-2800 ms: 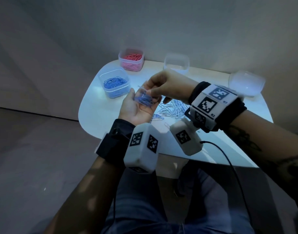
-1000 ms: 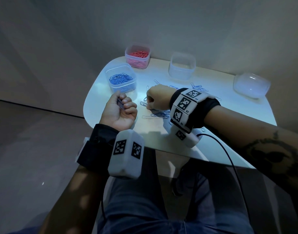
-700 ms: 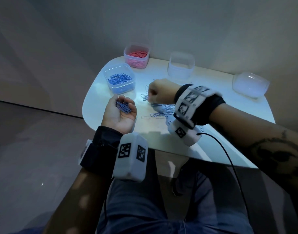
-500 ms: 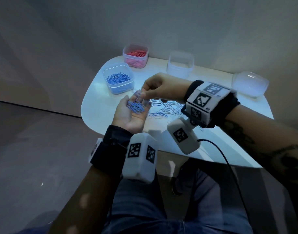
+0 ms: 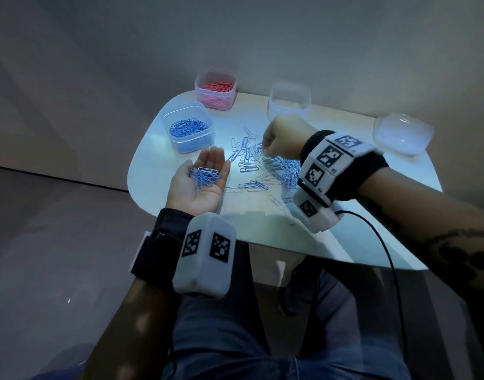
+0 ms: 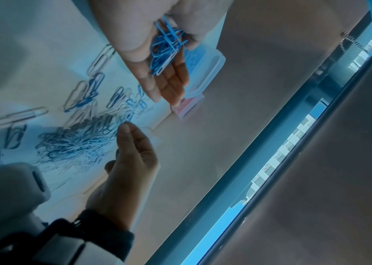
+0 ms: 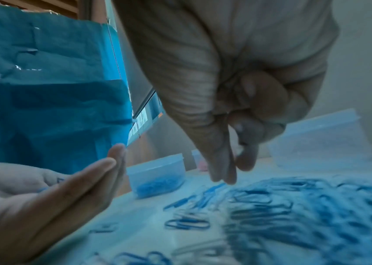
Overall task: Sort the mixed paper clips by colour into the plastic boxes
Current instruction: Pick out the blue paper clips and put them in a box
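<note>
My left hand (image 5: 205, 174) lies palm up with straight fingers at the table's left front. A small heap of blue paper clips (image 5: 204, 178) rests on its palm (image 6: 166, 44). The mixed pile of blue and silver clips (image 5: 262, 165) is spread over the table's middle. My right hand (image 5: 279, 135) hangs over that pile with its fingers pointing down. In the right wrist view its thumb and forefinger (image 7: 224, 177) pinch together on the end of a blue clip (image 7: 212, 189) lying on the table, and the other fingers are curled in. The blue box (image 5: 188, 130) stands just beyond my left hand.
A pink box of red clips (image 5: 216, 90) stands at the back left. An empty clear box (image 5: 289, 102) stands behind my right hand. A clear container (image 5: 402, 135) sits at the far right. A cable (image 5: 383, 256) trails from my right wrist over the front edge.
My right hand has left my left palm, where it dropped a clip, and gone back down to the pile. My left hand has stayed flat and moved slightly left.
</note>
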